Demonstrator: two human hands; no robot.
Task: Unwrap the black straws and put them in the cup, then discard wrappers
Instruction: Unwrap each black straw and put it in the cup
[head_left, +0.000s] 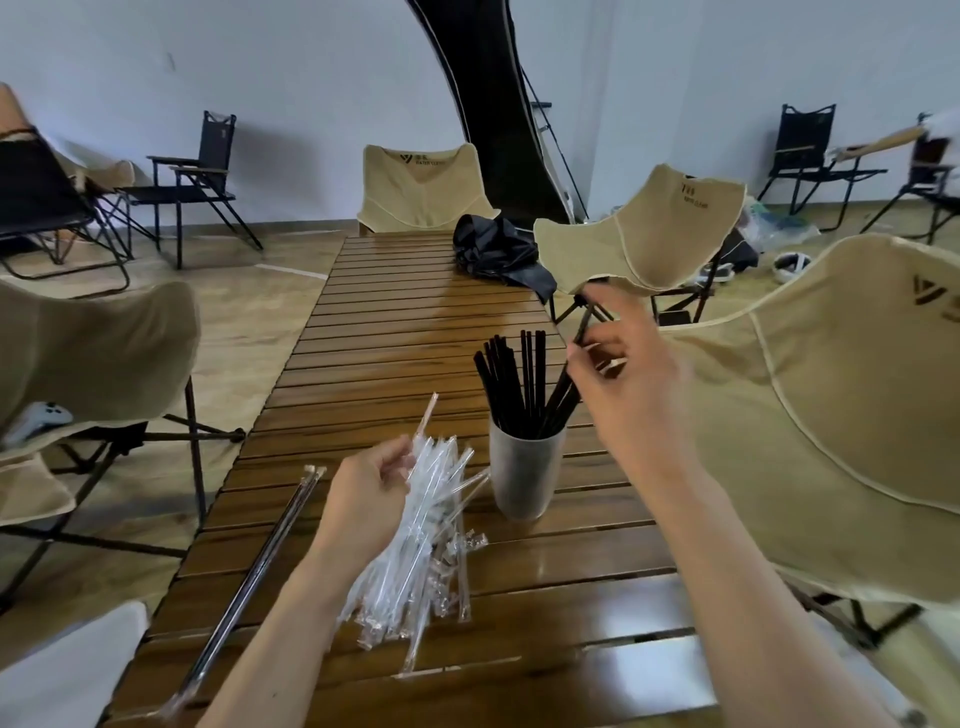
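Just below the right hand (621, 364), a frosted cup (524, 473) already held a good dozen black straws (519, 384); the fingers (587, 345) pinched one more straw (582, 332), its lower end at the cup's mouth. The left hand (371, 493) gripped an empty clear wrapper (423, 421) above the heap of spent wrappers (421, 556) on the slatted worktop (415, 322). Left of that hand, two wrapped straws (270, 561) remained, so the task looked nearly done, with discarding still to come.
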